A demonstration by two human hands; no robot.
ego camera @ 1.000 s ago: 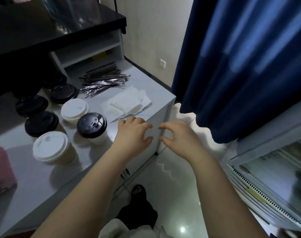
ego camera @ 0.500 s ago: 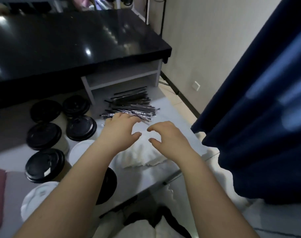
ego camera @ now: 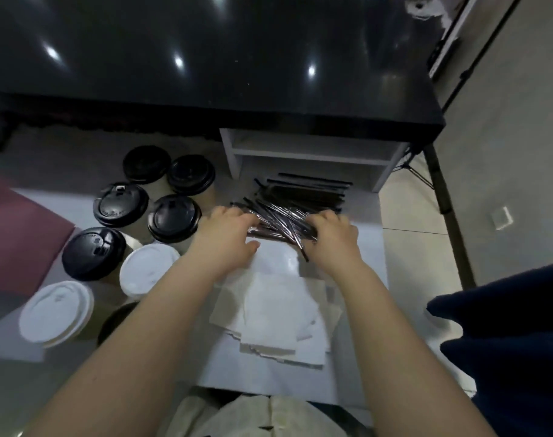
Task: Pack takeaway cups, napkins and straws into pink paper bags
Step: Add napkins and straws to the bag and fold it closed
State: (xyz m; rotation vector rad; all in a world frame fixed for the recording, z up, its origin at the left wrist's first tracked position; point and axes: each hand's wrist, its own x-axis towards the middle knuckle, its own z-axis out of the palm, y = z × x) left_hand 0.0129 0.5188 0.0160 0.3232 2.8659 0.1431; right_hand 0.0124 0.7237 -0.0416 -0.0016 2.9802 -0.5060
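White counter [ego camera: 262, 376] with straws [ego camera: 284, 216] below black worktop [ego camera: 237, 58]

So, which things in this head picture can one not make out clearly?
Head view only:
Left hand and right hand: the fingers reach into the straws; the hands' backs hide whether they hold any.
Pink paper bag: cut off by the left edge; its opening is out of view.
One dark-lidded cup: mostly under the left forearm.
Lettering on a black lid: too small and blurred.
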